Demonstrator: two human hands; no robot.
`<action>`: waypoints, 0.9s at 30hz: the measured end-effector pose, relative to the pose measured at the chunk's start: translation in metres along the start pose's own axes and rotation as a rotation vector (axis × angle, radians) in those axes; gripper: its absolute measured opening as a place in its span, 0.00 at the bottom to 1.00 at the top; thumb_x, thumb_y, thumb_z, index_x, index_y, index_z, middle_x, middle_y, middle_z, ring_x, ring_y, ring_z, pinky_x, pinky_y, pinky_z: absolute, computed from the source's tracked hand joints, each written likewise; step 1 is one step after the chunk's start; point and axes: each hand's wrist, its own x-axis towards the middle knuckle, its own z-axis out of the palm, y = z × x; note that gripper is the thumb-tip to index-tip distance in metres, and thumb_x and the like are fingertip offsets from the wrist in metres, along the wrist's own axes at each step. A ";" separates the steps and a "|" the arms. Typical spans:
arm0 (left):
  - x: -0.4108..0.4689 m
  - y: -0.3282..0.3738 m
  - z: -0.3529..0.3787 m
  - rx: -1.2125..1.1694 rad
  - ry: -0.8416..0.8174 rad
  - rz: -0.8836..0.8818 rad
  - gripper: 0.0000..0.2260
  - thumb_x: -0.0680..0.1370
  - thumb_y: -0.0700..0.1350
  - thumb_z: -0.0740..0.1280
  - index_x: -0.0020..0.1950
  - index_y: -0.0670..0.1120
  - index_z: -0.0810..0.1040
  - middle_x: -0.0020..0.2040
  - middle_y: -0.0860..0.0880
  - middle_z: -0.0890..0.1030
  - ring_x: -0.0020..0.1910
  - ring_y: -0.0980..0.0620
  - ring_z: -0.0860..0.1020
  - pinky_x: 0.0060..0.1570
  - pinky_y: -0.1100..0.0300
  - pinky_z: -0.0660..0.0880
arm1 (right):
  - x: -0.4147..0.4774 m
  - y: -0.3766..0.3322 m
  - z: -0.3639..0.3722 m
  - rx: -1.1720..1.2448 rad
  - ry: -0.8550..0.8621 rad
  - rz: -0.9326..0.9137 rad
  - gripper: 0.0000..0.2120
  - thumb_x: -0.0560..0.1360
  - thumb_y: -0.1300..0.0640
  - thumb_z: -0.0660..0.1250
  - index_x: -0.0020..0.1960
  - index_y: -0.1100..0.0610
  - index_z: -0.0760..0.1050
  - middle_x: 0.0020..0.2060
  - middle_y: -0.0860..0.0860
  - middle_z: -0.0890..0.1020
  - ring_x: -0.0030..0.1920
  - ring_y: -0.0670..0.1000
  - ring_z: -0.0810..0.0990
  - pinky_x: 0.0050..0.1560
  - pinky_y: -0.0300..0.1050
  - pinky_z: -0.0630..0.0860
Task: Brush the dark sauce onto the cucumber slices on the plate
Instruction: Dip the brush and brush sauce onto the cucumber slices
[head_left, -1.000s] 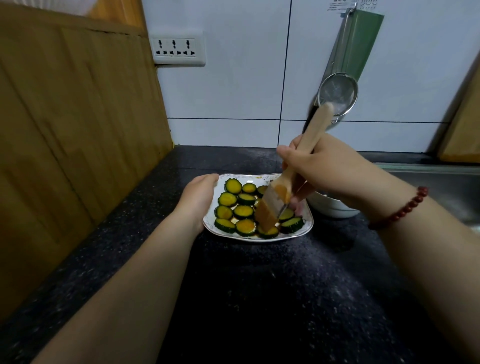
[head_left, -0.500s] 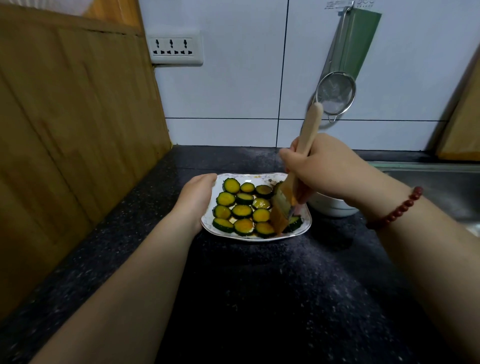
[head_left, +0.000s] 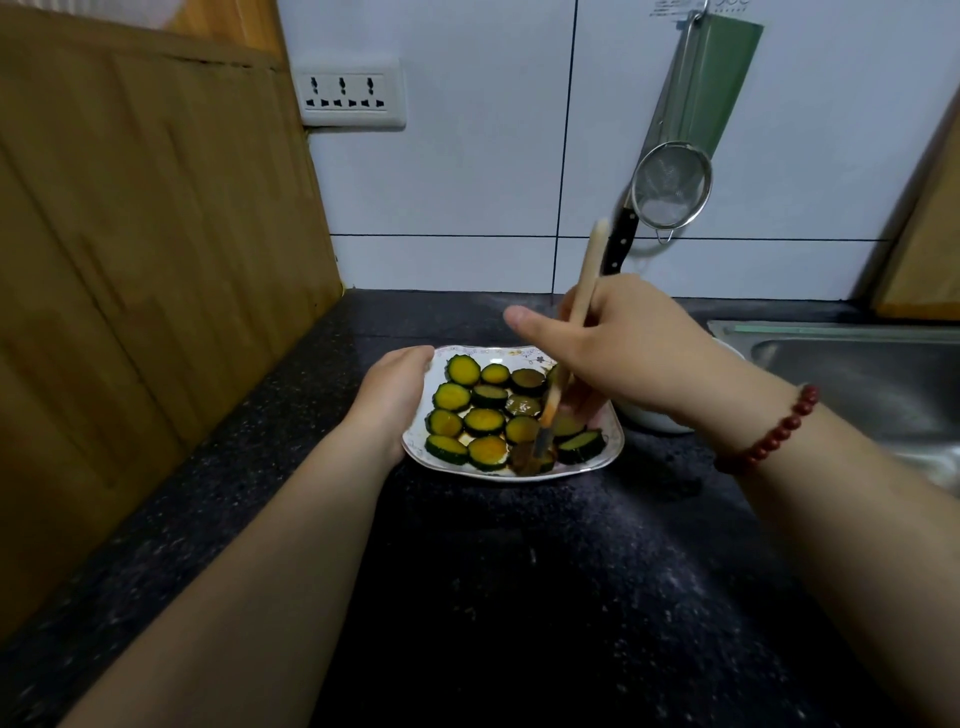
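A dark speckled counter (head_left: 467, 597) is filling the lower half of the view, running back to a white tiled wall (head_left: 467, 182). A tall wooden panel (head_left: 130, 260) is standing along the counter's left edge, and a steel sink (head_left: 857, 374) is sitting at its right edge.

Both forearms are reaching in from the near edge toward the back middle of the counter. The left hand (head_left: 395, 395) is gripping the left rim of the plate (head_left: 493, 353), with the thumb lying on the rim's upper corner. The right hand (head_left: 623, 348) is hovering over the plate's right side and holding the brush (head_left: 587, 275) by its wooden handle, with fingers curled round it and the forefinger pointing out to the left. The handle is standing nearly upright, and the wet bristles are touching a slice at the plate's near edge.

The plate is resting on the counter close to the back wall, just left of the sink. A white bowl (head_left: 660, 421) is sitting just beside it on the right, mostly hidden behind the right wrist.

A mesh strainer (head_left: 672, 187) is hanging on the wall above the right hand.

The cucumber slices (head_left: 483, 421) are lying in rows on the plate, and the dark sauce (head_left: 524, 405) is coating those near the brush. A red bead bracelet (head_left: 769, 431) is circling the right wrist.
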 end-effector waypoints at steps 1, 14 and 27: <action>0.000 0.000 0.000 0.003 0.005 -0.001 0.08 0.82 0.47 0.64 0.56 0.48 0.82 0.56 0.39 0.87 0.57 0.38 0.85 0.62 0.37 0.79 | 0.000 0.000 -0.002 -0.014 0.042 -0.013 0.25 0.77 0.39 0.67 0.36 0.60 0.70 0.27 0.59 0.84 0.26 0.54 0.85 0.39 0.55 0.84; 0.000 0.001 -0.001 0.017 -0.006 -0.002 0.11 0.82 0.47 0.64 0.59 0.47 0.83 0.58 0.38 0.86 0.59 0.37 0.84 0.63 0.39 0.79 | 0.001 0.000 -0.009 -0.237 0.245 -0.082 0.26 0.77 0.37 0.65 0.34 0.57 0.69 0.33 0.62 0.83 0.34 0.60 0.83 0.39 0.57 0.81; 0.002 -0.002 -0.001 -0.032 -0.013 0.003 0.10 0.82 0.45 0.64 0.58 0.46 0.83 0.59 0.38 0.86 0.60 0.37 0.84 0.63 0.38 0.79 | -0.001 -0.001 -0.017 -0.190 0.089 -0.013 0.23 0.80 0.44 0.63 0.33 0.57 0.69 0.24 0.56 0.83 0.19 0.48 0.79 0.27 0.44 0.80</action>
